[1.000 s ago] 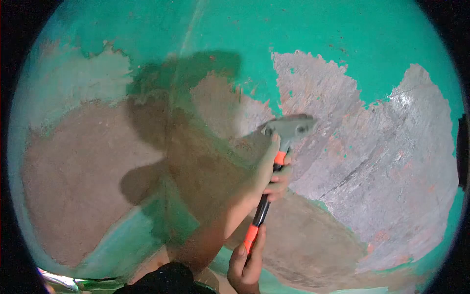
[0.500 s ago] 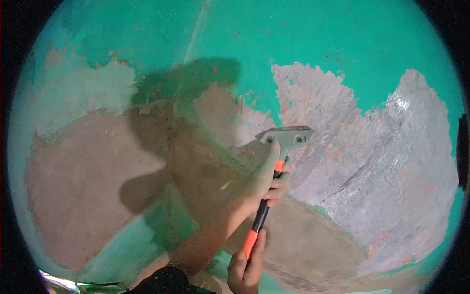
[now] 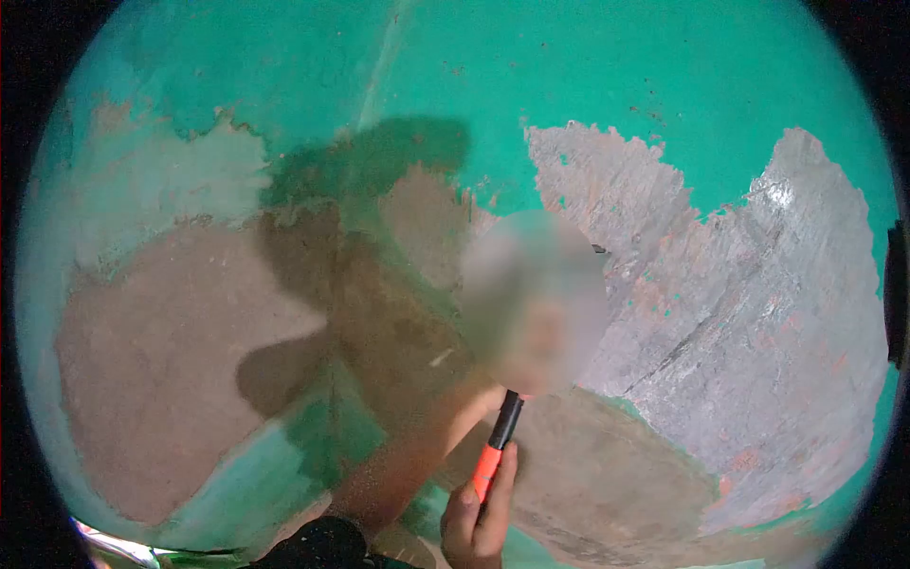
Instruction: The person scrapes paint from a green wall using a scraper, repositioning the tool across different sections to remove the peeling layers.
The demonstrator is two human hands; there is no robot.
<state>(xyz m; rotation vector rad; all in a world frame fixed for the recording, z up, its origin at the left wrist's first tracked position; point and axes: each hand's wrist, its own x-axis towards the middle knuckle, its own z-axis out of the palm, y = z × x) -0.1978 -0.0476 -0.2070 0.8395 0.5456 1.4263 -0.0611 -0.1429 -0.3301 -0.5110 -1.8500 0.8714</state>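
Observation:
A long-handled scraper (image 3: 508, 417) with a black and orange handle slants up to the right against the wall (image 3: 588, 66). My right hand (image 3: 479, 517) is closed around the lower orange end of its handle. Higher up, my left hand (image 3: 531, 356) is at the handle, its wrist coming in from the lower left. A round blurred patch covers most of that hand and nearly all of the scraper head; only a dark tip of the head shows at the patch's right edge.
Green paint covers the upper wall. Bare grey-pink areas with ragged paint edges (image 3: 758, 313) lie to the right, and a brownish bare area (image 3: 180, 370) to the left. A dark shadow falls across the middle left. Dark cloth (image 3: 318, 545) shows at the bottom.
A blurred patch now hides the scraper head and my left fingers, which were visible wrapped round the handle. Both hands and the handle have barely moved.

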